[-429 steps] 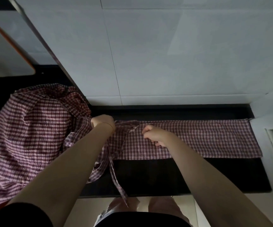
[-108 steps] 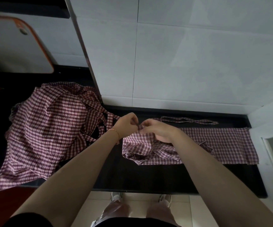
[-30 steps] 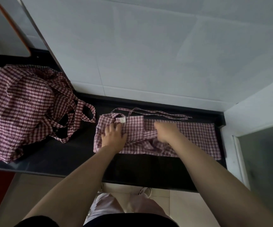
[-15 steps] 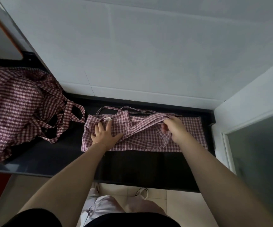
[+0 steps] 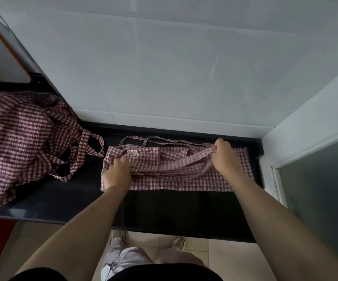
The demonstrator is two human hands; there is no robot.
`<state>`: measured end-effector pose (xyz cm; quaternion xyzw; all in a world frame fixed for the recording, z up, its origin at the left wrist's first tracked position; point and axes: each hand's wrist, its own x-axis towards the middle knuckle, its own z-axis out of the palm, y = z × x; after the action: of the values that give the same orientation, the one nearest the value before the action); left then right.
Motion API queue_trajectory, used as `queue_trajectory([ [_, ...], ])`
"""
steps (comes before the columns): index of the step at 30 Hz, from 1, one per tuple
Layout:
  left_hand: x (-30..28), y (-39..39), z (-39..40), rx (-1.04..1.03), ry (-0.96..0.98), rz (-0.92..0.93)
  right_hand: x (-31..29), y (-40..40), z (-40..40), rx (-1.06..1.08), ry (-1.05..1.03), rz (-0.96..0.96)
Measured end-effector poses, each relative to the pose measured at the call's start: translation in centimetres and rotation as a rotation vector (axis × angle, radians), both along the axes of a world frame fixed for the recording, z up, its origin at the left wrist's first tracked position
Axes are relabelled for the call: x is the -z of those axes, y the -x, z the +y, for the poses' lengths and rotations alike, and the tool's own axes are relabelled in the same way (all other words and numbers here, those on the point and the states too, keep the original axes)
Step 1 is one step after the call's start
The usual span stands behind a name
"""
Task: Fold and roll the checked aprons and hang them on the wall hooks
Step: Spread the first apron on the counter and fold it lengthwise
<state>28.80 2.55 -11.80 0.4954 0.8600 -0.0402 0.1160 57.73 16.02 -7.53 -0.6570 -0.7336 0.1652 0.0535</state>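
Hands work a folded checked apron (image 5: 176,171) lying on a black counter (image 5: 164,209): the left hand (image 5: 117,173) grips its near-left fold with curled fingers, the right hand (image 5: 223,157) pinches a raised band of cloth. A second, crumpled apron (image 5: 22,138) lies well apart, left.

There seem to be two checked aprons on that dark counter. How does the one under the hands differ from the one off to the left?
The folded apron lies as a flat, narrow strip; the heaped apron sits bunched and rumpled. The left hand and right hand hold the folded apron, stretching a band of it between them; nothing touches the heaped one. The heaped apron's straps loop loosely beside it; the folded one's ties lie behind it. Both share the same red-and-white check and rest on the counter.
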Motion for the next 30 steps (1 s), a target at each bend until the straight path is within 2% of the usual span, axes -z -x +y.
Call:
queue_trajectory([
  [3, -0.5, 1.3, -0.4, -0.199, -0.246, -0.095, -0.1, -0.2, -0.1, 0.061, -0.174, 0.056],
  [5, -0.5, 2.3, -1.2, -0.224, -0.189, -0.097, 0.7, -0.3, -0.3, 0.025, -0.095, -0.074],
  [6, -0.2, 2.6, -1.7, -0.191, -0.096, -0.103, 0.9, -0.4, -0.3, 0.021, 0.034, -0.139],
  [9, 0.6, 3.8, -2.5, -0.086, 0.161, -0.251, 1.2, 0.9, 0.0, -0.028, 0.622, -0.219],
  [11, 0.5, 4.6, -2.2, -0.031, 0.222, -0.337, 1.5, 2.4, 0.3, -0.082, 0.722, -0.29],
  [12, 0.2, 4.8, -2.0, -0.015, 0.203, -0.355, 1.6, 3.3, 0.3, -0.088, 0.677, -0.334],
  [14, -0.3, 5.1, -1.6, -0.038, 0.035, -0.312, 1.6, 5.2, 0.2, -0.098, 0.487, -0.387],
  [17, -0.6, 5.7, -0.5, -0.103, -0.185, -0.177, 1.8, 7.9, -0.2, -0.274, 0.227, -0.34],
  [20, 0.0, 6.5, 1.0, 0.032, -0.179, -0.158, 2.9, 10.2, -0.6, -0.421, 0.077, -0.206],
  [23, 0.2, 6.4, 3.0, 0.202, -0.151, -0.208, 4.3, 12.4, -1.1, -0.42, 0.007, -0.144],
  [27, 0.8, 7.2, 4.9, 0.161, 0.068, -0.175, 5.2, 13.9, -1.0, -0.298, 0.133, -0.289],
  [30, 0.4, 8.2, 5.6, 0.136, 0.092, -0.137, 4.9, 13.5, -0.2, -0.303, 0.161, -0.326],
])
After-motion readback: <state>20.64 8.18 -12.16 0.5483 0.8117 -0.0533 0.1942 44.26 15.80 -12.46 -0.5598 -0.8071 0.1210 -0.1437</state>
